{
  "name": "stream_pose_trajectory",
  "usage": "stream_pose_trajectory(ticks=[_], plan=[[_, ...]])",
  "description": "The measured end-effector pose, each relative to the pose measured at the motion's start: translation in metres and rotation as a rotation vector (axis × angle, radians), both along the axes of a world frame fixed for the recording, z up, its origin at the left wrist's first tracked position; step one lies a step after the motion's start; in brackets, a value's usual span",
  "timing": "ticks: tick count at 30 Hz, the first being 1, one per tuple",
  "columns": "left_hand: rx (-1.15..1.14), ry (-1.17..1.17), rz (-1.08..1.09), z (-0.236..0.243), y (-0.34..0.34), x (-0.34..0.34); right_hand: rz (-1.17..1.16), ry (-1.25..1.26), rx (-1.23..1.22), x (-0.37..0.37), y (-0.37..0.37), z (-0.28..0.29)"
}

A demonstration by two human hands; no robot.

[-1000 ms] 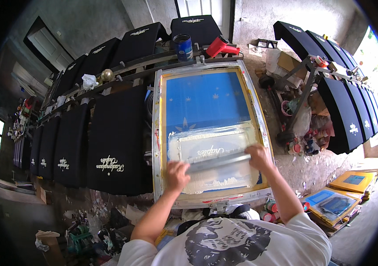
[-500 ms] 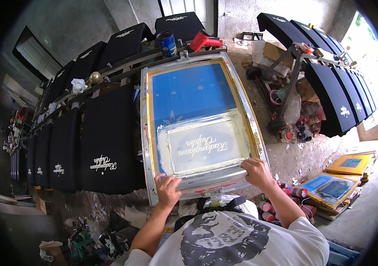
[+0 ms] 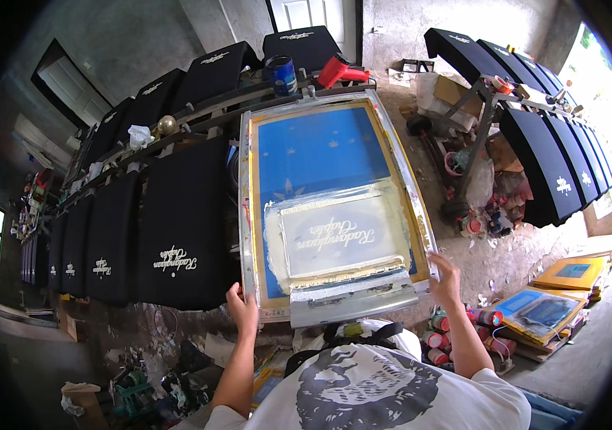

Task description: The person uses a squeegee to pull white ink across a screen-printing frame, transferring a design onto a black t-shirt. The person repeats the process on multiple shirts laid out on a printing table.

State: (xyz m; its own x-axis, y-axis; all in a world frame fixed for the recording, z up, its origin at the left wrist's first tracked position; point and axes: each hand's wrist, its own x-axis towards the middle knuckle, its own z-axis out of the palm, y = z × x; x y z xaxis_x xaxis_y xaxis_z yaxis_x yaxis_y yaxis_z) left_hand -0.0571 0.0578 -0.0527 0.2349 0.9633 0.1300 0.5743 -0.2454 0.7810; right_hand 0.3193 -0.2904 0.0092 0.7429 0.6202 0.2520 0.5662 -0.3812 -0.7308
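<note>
Head view: your left hand (image 3: 243, 308) and right hand (image 3: 446, 281) touch the near sides of the frame (image 3: 245, 197) before you, fingers bent, pinching unclear; the squeegee (image 3: 352, 301) lies across its near end.

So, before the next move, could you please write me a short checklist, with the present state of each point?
1. Both hands at the frame: ok; left hand at its left edge near the corner, right hand at its right edge.
2. Firm grip: cannot tell; the fingers are partly hidden.
3. Squeegee off the lettering: ok; it lies across the near end.
4. Frame free of loose tools: not ok; the squeegee lies on it.
5. Heat gun off the mesh: ok; it lies past the far end.
6. Position of anything underneath: cannot tell; the frame hides it.
</note>
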Motion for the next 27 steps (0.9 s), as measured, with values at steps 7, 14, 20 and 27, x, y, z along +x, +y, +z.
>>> stream_pose_trajectory(ticks=[7,14,20,27], plan=[[-0.308,0.126,0.082,-0.016,0.016,0.011,-0.374,0.288,-0.155,0.033,0.007,-0.049],[-0.32,0.064,0.116,-0.001,0.012,0.015,-0.369,0.313,-0.159,0.035,0.003,-0.043],[-0.321,-0.093,0.139,0.006,-0.022,0.004,-0.35,0.333,-0.131,0.03,-0.026,-0.038],[-0.35,-0.309,0.022,0.018,-0.073,0.079,-0.49,0.284,0.101,0.064,-0.121,-0.056]])
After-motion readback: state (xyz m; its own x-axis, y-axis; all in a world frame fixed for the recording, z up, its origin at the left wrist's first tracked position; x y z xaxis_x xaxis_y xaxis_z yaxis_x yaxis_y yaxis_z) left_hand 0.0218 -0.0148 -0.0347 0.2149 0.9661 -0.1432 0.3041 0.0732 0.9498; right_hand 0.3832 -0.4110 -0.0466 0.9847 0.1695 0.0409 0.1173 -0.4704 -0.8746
